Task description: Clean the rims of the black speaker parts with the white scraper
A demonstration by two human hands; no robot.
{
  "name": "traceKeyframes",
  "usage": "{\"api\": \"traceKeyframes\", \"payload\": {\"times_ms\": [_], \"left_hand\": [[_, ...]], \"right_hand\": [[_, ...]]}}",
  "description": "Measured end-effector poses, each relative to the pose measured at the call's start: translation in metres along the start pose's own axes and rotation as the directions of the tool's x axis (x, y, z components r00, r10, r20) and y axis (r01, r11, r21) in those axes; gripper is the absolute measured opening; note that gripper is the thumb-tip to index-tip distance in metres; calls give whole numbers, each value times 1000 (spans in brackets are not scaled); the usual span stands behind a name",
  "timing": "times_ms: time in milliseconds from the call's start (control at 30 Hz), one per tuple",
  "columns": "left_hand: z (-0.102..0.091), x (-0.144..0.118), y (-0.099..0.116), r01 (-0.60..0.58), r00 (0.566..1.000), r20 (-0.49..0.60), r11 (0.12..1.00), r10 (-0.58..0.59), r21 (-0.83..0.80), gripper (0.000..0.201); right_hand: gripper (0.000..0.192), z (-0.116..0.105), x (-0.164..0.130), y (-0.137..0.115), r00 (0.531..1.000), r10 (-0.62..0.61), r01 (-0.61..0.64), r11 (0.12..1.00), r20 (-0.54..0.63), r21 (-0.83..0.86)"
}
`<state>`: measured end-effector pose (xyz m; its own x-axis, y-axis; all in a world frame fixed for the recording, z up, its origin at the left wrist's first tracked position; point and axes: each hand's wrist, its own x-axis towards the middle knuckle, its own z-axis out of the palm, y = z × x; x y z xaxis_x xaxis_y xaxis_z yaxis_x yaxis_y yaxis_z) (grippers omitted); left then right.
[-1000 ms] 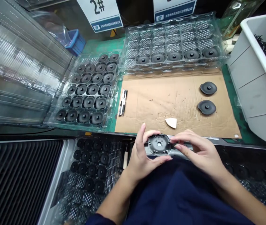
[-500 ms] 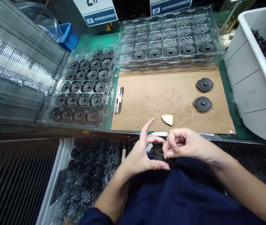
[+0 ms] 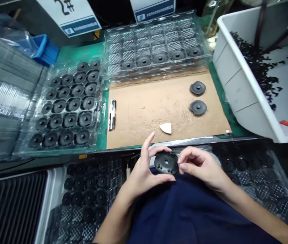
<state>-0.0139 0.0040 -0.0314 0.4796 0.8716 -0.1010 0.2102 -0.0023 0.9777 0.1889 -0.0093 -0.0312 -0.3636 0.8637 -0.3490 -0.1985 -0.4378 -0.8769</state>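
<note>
A long green bench (image 3: 69, 53) runs across in front of the person. At its right end sits a big off-white plastic bin (image 3: 249, 73), with lots of little black bits in it. A flat sheet of brown cardboard (image 3: 136, 123) lies on the middle of the bench. Behind it is a wide see-through plastic tray (image 3: 156, 39), with five black discs in its front row. To the left is a second see-through plastic tray (image 3: 96, 123), with rows of black discs in it.

The left hand (image 3: 142, 173) is in front of the bench. Its fingers are clamped on the edge of a round black plastic disc (image 3: 166, 163), and its pointing finger sticks up, away from the disc. The right hand (image 3: 198, 164) is at the disc's right edge. Its thumb and first finger are close, but I cannot tell if they pinch something small.

Two dark, dished plastic rounds (image 3: 198, 107) lie near each other on the cardboard's right side. Black and silver pens (image 3: 112, 115) lie near its left edge. A small white wedge (image 3: 166, 128) lies near the front edge.
</note>
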Motion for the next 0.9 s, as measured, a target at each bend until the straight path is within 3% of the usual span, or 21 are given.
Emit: {"api": "traceKeyframes", "payload": {"times_ms": [100,233,333,367,467,500,533,600,667,733,767,800,900], "left_hand": [[4,1,0,6,1000,0,1000,-6,7,110],[12,4,5,30,1000,6,1000,-30,-8,106],[21,8,12,27,1000,15,999,-27,-17,104],[24,9,14,21,1000,17,1000,-21,-23,103],[34,15,21,26,999,36,999,-25,-33,98],[38,18,23,48,997,67,999,-46,-21,94],[41,20,24,85,988,133,996,-85,3,89],[47,25,27,157,926,332,983,-180,95,78],[52,31,28,164,827,507,967,-242,195,67],[55,35,28,110,789,564,959,-243,261,60],[55,37,28,81,801,551,954,-235,290,57],[56,38,27,59,817,528,945,-232,323,55],[57,41,27,28,869,441,911,-226,412,48]], "right_hand": [[4,-7,-8,-1,989,-133,121,981,-71,-149],[18,-18,-21,-2,933,-352,312,897,-79,-313],[20,-25,-31,-2,896,-439,388,848,-68,-362],[16,-27,-35,-2,889,-454,395,822,-54,-410],[33,-28,-41,-1,850,-526,429,681,10,-594],[31,-29,-43,0,830,-558,438,638,12,-633],[27,-32,-43,2,827,-562,419,632,-13,-651],[31,-46,-45,11,871,-473,294,721,-135,-627],[39,-73,-51,28,920,-279,87,830,-275,-552],[38,-113,-67,52,904,-128,-108,855,-408,-507],[36,-135,-79,66,864,-66,-214,849,-498,-483],[33,-158,-93,81,797,-9,-329,833,-605,-445],[28,-214,-140,124,510,119,-628,728,-852,-274]]}}
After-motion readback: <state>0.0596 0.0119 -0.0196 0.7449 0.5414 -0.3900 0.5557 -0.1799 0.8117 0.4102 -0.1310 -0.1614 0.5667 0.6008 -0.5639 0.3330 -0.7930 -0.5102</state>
